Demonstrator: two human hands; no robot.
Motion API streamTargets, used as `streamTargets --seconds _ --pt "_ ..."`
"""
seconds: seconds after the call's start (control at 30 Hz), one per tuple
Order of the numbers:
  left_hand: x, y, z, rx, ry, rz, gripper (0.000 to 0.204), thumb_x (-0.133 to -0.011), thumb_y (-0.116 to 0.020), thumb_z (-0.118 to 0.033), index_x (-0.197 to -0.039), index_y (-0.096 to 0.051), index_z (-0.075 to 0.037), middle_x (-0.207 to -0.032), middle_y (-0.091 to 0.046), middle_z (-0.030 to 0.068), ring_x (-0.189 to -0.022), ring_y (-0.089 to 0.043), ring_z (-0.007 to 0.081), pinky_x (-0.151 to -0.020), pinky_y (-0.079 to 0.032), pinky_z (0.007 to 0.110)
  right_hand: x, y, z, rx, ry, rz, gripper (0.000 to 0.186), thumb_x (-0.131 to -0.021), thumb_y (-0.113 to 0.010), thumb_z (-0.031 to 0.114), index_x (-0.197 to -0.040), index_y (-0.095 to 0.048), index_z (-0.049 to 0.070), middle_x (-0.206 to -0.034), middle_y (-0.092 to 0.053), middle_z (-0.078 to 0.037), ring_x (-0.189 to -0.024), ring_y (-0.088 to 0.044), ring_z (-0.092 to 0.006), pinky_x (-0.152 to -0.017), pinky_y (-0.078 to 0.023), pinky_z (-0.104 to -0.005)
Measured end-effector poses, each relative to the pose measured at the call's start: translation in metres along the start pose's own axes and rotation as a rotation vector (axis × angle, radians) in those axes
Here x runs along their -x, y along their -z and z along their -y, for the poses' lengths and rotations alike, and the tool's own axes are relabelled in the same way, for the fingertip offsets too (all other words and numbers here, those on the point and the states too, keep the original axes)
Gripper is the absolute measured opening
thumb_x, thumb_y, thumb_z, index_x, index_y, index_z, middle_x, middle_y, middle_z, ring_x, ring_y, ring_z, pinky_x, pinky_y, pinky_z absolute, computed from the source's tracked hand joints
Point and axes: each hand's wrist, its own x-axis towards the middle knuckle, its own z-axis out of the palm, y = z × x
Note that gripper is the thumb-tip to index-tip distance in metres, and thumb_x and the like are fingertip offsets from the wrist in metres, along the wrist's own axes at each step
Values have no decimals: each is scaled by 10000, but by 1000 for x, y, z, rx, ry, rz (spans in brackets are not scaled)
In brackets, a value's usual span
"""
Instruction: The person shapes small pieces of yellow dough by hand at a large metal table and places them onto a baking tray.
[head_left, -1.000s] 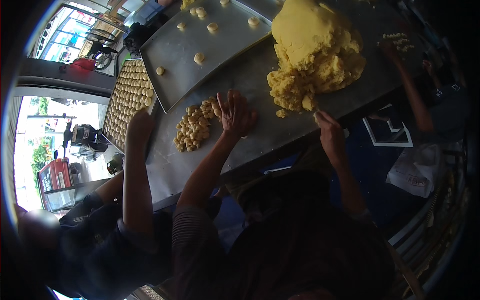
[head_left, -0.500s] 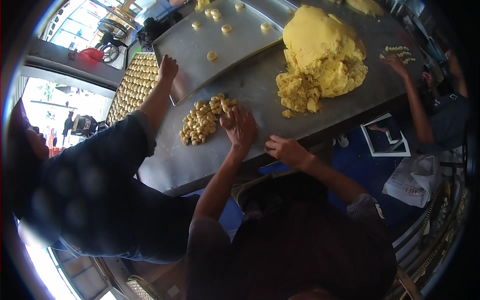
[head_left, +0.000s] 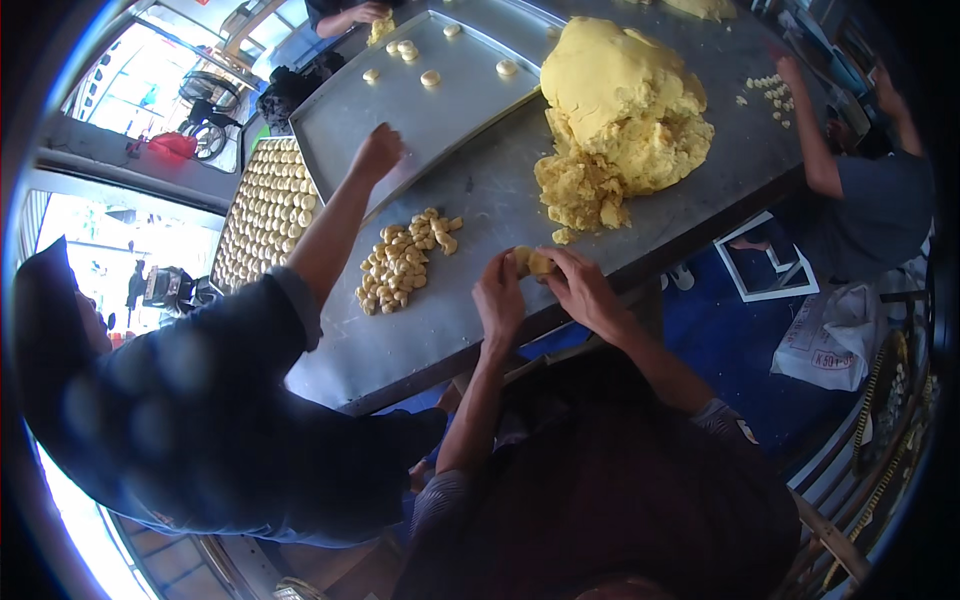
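My left hand (head_left: 497, 295) and my right hand (head_left: 585, 295) are close together at the table's near edge, fingers closed on a small yellow dough piece (head_left: 530, 261) between them. Left of my hands lies a loose pile of small pale dough lumps (head_left: 392, 268) on the steel table (head_left: 475, 175). Beyond them, to the right, sits a large crumbly mound of yellow dough (head_left: 625, 95) with broken bits at its front.
A metal tray (head_left: 395, 110) holds several dough rounds; a tray of rows (head_left: 258, 205) lies left of it. A co-worker's hand (head_left: 378, 150) reaches in from the left. Other workers are at right (head_left: 870, 215) and far side. A white sack (head_left: 825, 345) is below.
My left hand has left the lump pile and moved toward my right hand, which came back from the mound. The left co-worker's hand has moved right, over the tray.
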Motion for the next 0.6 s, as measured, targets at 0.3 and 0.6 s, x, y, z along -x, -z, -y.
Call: streamTargets --seconds 0.3,0.6 --pt "-13 -5 3 -221 -90 226 158 -835 -672 -127 -925 -655 1 -779 -700 156 -768 -698 342 -654 -538 390 -8 7 2 136 234 36 323 -812 -649 -49 -1130 -670 6 -1058 -665 -180 -967 -654 -350 -824 -523 -381" --pt "-2 -14 7 -257 -112 180 262 -733 -761 -154 -907 -614 -25 -840 -681 199 -825 -668 395 -681 -520 443 1 -17 4 235 51 -32 220 -815 -682 -8 -1033 -698 -23 -972 -689 -159 -914 -686 -262 -751 -545 -324"
